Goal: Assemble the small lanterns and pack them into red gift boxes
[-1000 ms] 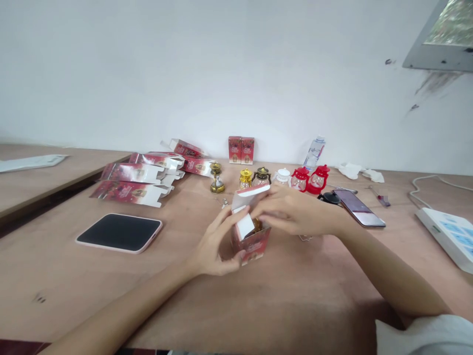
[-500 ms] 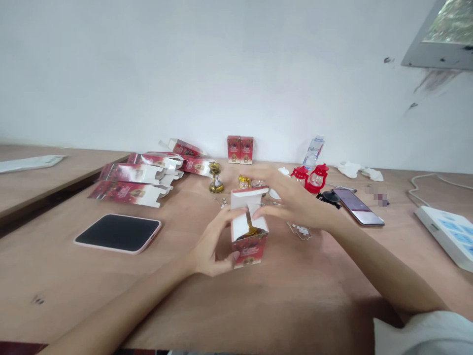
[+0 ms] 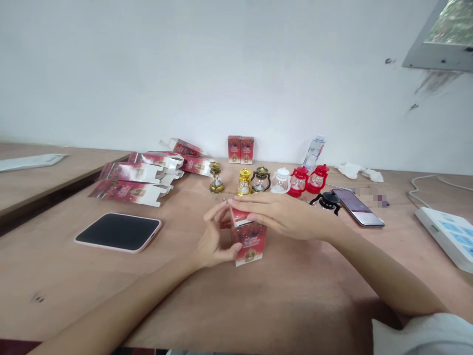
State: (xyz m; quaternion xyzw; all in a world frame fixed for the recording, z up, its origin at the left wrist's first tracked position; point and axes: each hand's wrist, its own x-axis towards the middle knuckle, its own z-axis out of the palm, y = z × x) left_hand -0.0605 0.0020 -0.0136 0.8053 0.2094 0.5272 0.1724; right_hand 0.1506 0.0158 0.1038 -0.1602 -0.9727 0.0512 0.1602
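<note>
A red printed cardboard box [image 3: 251,242] stands upright on the wooden table in front of me. My left hand [image 3: 216,241] grips it from the left, with the thumb on its front face. My right hand [image 3: 277,213] lies over the top with its fingers stretched out, and the thumb rests by the front edge of the lid. The lid is folded down almost flat, so the contents are hidden. Just behind the hands stand small lantern ornaments: a gold one [image 3: 244,182], a bronze one [image 3: 261,180], a white one [image 3: 280,181] and two red ones [image 3: 317,179].
A black lantern [image 3: 328,201] sits beside a phone [image 3: 357,207] on the right. Another phone [image 3: 118,232] lies at left, below several flattened red boxes [image 3: 125,191]. Two finished-looking boxes [image 3: 240,150] and a bottle [image 3: 314,152] stand by the wall. A white power strip [image 3: 449,236] is far right.
The white inner flaps and the gold item inside have gone out of sight as the box's lid came down. My right hand has settled flat over the top; my left hand keeps its hold.
</note>
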